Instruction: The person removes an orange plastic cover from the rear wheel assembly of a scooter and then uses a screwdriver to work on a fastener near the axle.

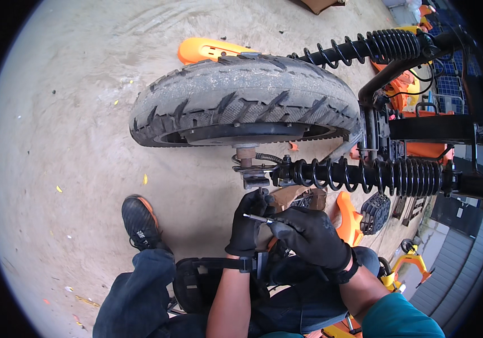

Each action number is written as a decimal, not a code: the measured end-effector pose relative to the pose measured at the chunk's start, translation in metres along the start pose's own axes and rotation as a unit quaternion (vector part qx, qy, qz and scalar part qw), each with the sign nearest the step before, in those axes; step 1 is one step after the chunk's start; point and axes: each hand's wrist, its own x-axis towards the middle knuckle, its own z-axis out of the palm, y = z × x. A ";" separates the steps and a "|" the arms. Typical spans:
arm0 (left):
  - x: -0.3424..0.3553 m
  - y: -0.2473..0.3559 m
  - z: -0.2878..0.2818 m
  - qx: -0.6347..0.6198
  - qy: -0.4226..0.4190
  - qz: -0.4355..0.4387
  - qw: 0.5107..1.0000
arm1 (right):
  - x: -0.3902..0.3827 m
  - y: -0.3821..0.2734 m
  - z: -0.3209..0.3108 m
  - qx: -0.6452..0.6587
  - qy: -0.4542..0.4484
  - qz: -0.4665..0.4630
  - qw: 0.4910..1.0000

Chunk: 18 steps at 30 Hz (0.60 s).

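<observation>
A scooter-like vehicle's wheel with a worn, knobbly black tyre (241,93) stands in front of me. From its hub a rusty axle end (245,155) points my way, with a metal bracket (255,180) below it. My left hand (246,221), black-gloved, reaches up to that bracket, fingertips closed just under it; what they pinch, if anything, is hidden. Between the thumb and fingers of my gloved right hand (315,235) is a slim metal screwdriver (257,218), its shaft pointing left across the left hand. Beside the bracket a black coil-spring shock absorber (365,176) runs off to the right.
A second spring shock (365,48) lies beyond the tyre. An orange plastic cover (210,49) rests on the concrete floor behind the wheel. Another orange part (347,218) and a cardboard box (295,197) are near my hands. A black frame (430,128) stands at right.
</observation>
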 end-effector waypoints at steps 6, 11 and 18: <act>-0.007 -0.001 0.002 0.002 -0.009 -0.005 1.000 | -0.020 -0.003 0.005 -0.019 -0.008 -0.006 1.000; -0.001 0.004 0.015 0.056 -0.011 0.052 0.997 | -0.018 0.001 0.007 -0.048 0.009 -0.036 0.998; -0.013 0.018 0.025 0.080 -0.011 0.043 0.996 | -0.037 -0.006 0.009 -0.085 0.041 -0.072 0.993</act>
